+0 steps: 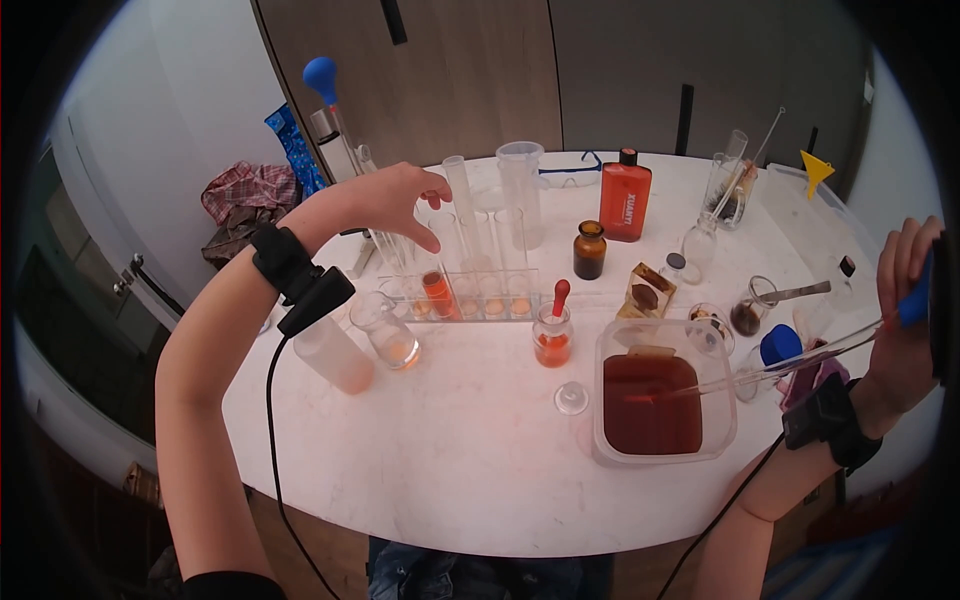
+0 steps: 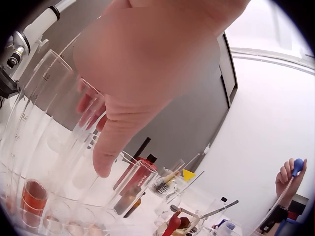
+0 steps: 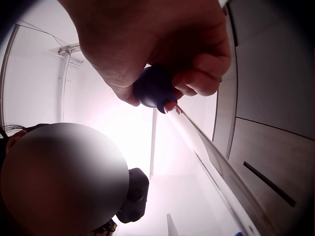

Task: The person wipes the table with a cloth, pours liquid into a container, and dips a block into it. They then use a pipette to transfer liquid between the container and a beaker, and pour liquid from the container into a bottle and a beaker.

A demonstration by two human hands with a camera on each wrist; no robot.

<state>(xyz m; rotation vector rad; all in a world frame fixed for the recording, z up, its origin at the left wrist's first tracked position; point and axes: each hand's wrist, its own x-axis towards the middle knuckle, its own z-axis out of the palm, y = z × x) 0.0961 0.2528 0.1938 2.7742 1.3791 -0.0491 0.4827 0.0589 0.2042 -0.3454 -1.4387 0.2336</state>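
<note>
My right hand [image 1: 893,355] grips the blue rubber bulb [image 3: 155,88] of a long glass pipette [image 1: 800,362]. The pipette slants down to the left, its lower end over the dark red liquid in a clear plastic tub [image 1: 722,425]. Above the clear test tube rack [image 1: 485,318], my left hand [image 1: 395,195] hovers with thumb pointing down and fingers loosely bent. The thumb and fingers stand apart beside the tube tops, as the left wrist view also shows. One test tube [image 1: 437,293] holds orange-red liquid; several others hold a little pale liquid.
A glass flask [image 1: 397,350] and a squeeze bottle [image 1: 335,355] stand left of the rack. Right of it are a dropper bottle [image 1: 552,347], a glass stopper [image 1: 571,398] and a brown bottle [image 1: 590,255]. Behind stand a red bottle [image 1: 625,205] and a plastic cylinder [image 1: 521,200].
</note>
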